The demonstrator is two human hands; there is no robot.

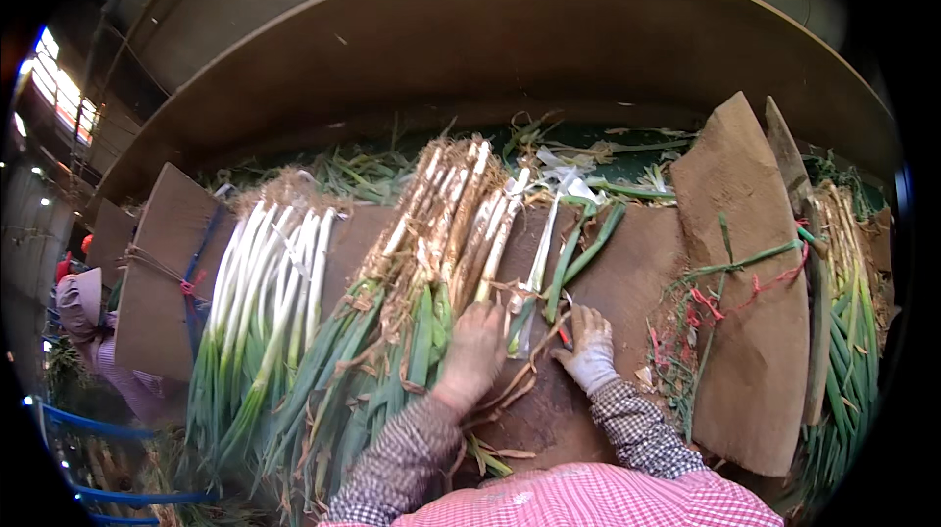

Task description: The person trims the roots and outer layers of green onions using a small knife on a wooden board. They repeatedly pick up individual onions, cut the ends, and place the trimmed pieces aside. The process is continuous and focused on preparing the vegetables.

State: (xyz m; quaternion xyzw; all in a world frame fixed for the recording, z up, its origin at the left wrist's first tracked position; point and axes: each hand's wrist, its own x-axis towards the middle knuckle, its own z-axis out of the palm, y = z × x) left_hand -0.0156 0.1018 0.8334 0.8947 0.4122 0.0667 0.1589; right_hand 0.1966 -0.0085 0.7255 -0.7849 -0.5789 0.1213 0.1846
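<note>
My left hand (474, 354), slightly blurred, closes over the lower white part of a long green onion (503, 247). Its root end points away from me. My right hand (590, 350), in a whitish glove, holds a small tool (564, 338) with a red part; most of it is hidden by the fingers. Just left of my left hand lies a pile of unpeeled green onions (441, 233) with soil and dry brown skins. Farther left are clean white green onions (276, 262). Loose green leaves (581, 247) and a peeled pale strip (540, 255) lie beyond my right hand.
Upright boards (742, 292) tied with green and red string stand to the right, another board (169, 269) to the left. Beyond it is a person (110, 350) in a hat. More green onions (845, 292) lie far right. A high panel (514, 27) rises behind leaf scraps (360, 174).
</note>
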